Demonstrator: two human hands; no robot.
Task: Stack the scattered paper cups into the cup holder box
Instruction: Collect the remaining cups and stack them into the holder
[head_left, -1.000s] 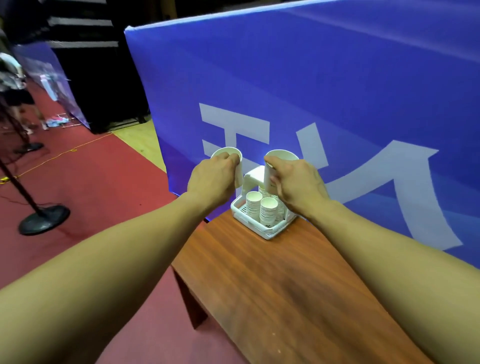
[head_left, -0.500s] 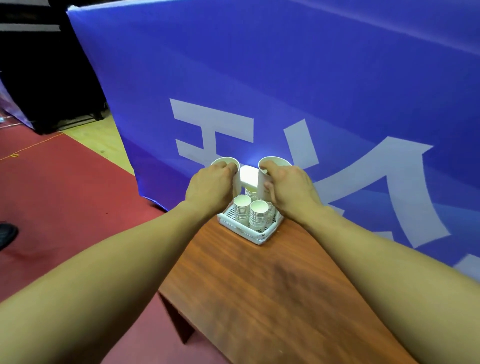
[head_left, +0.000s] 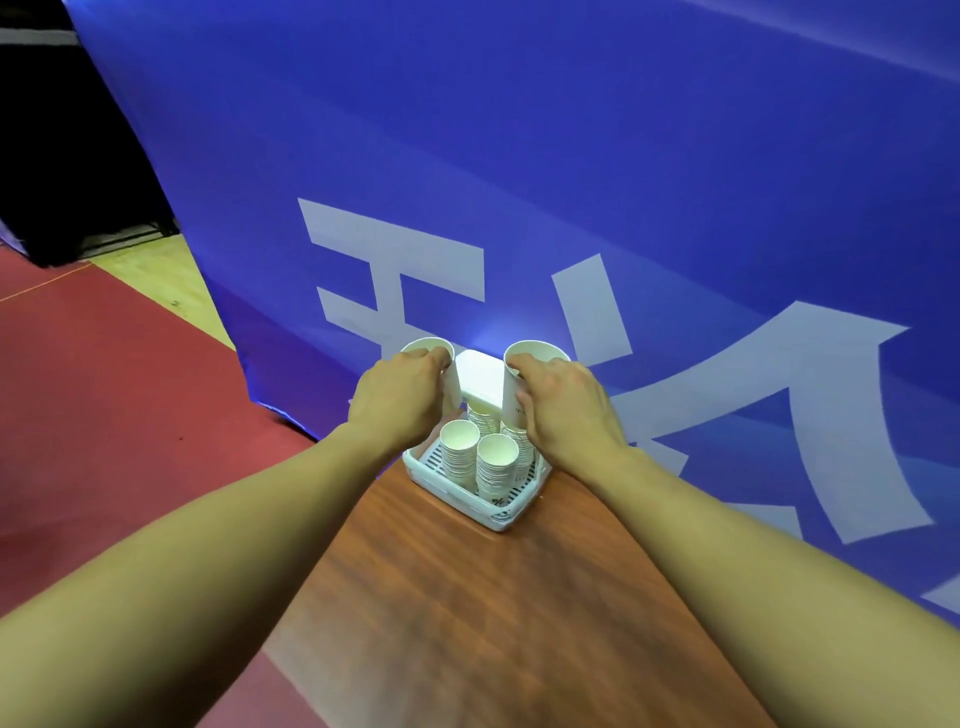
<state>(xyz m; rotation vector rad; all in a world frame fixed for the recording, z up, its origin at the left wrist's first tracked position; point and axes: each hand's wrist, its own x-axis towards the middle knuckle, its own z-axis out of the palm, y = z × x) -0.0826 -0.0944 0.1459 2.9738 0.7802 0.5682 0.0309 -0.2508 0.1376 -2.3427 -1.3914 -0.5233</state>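
A white slatted cup holder box (head_left: 456, 498) sits at the far end of the wooden table (head_left: 493, 613). Inside it stand stacks of white paper cups (head_left: 460, 447), two in front and more behind, under a white handle (head_left: 480, 376). My left hand (head_left: 400, 400) grips one upright white paper cup (head_left: 431, 347) just above the box's left rear. My right hand (head_left: 563, 408) grips another paper cup (head_left: 535, 358), which sits on a rear right stack. Both hands are curled round their cups.
A tall blue banner (head_left: 571, 182) with large white characters stands right behind the table. Red floor (head_left: 104, 415) lies to the left, with a strip of pale wood floor (head_left: 171, 280) and a dark area beyond.
My view has shifted right and closer, so the floor stands at the left are out of sight. Both hands with their cups have lowered slightly toward the box.
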